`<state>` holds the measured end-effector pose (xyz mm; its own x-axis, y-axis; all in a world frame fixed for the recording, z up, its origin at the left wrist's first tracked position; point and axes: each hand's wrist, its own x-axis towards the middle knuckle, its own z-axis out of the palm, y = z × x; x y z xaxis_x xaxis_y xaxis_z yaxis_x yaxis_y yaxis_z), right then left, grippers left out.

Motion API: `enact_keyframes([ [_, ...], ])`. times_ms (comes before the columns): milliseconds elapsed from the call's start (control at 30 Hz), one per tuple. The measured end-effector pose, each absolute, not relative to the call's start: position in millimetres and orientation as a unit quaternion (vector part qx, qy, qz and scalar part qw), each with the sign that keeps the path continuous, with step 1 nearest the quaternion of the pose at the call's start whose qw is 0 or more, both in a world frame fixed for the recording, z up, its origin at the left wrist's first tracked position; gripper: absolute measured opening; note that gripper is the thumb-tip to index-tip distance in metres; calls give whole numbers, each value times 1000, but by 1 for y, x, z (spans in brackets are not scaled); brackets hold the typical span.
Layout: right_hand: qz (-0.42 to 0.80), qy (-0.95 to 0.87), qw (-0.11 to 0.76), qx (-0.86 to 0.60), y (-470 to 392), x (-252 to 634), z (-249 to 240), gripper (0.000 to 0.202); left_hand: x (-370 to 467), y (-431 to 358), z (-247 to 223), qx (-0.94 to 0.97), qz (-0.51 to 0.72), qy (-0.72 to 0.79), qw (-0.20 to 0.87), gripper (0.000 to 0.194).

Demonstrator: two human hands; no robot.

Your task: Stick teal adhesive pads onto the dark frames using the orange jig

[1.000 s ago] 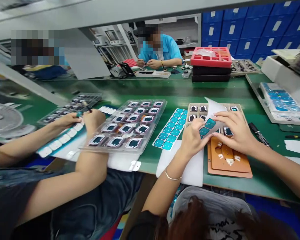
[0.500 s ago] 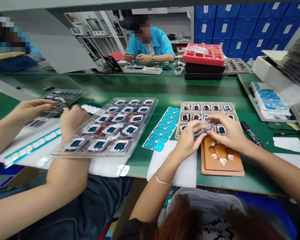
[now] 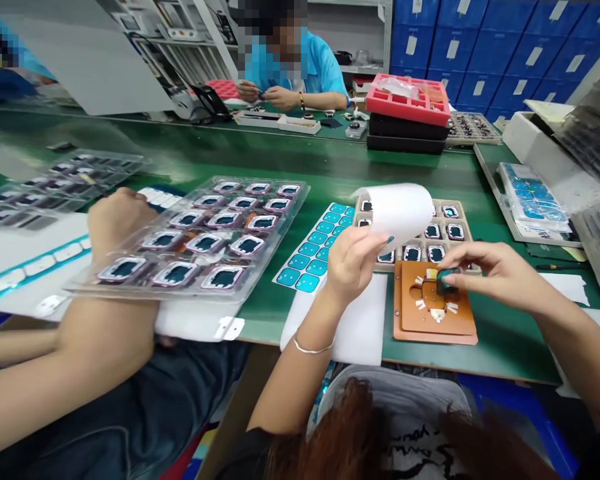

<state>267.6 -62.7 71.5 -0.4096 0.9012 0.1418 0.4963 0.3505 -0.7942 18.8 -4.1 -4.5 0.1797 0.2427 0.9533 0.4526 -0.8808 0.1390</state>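
the left hand (image 3: 351,265), beyond the orange plate (image 3: 437,328)'s far left corner, has fingers pinching a curled white sheet (image 3: 401,210). the right hand (image 3: 495,270)'s fingers pinch a teal piece (image 3: 447,281) over the plate's far right part.

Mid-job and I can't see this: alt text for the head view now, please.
The right hand holds a small teal piece at an orange fixture, while the left hand grips a curled white sheet. Beyond the fixture is a beige compartment tray of squarish parts; left of that lie a sheet of teal rounded squares and a clear plastic tray.
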Motion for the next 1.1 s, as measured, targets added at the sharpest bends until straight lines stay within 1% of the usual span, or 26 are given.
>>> enact_keyframes([
  [67,348,-782,247,-455,-66,265,69,15,18,-1,-5,-792,-540,-278,52,30],
  [167,358,-780,234,-456,-64,261,63,14,17,4,-12,-796,-427,-425,-55,35],
  [233,367,-778,228,-456,-62,259,60,12,17,5,-18,-774,-346,-523,-88,36],
  [333,368,-784,210,-455,-61,258,59,10,17,4,-23,-746,-269,-605,-67,34],
  [433,330,-803,210,-449,-61,257,59,7,17,1,-23,-741,-243,-625,-45,25],
  [500,289,-819,213,-447,-61,257,57,4,17,-1,-21,-749,-247,-614,-40,22],
  [600,245,-839,209,-439,-59,257,53,2,18,-2,-18,-776,-288,-560,-31,22],
  [733,242,-843,208,-433,-57,259,50,4,21,-3,-14,-820,-357,-447,-8,19],
  [900,231,-846,216,-429,-58,258,48,5,23,-8,-9,-859,-377,-347,9,16],
  [1100,181,-873,251,-376,-65,252,57,8,25,-12,-1,-891,-387,-236,-34,19],
])
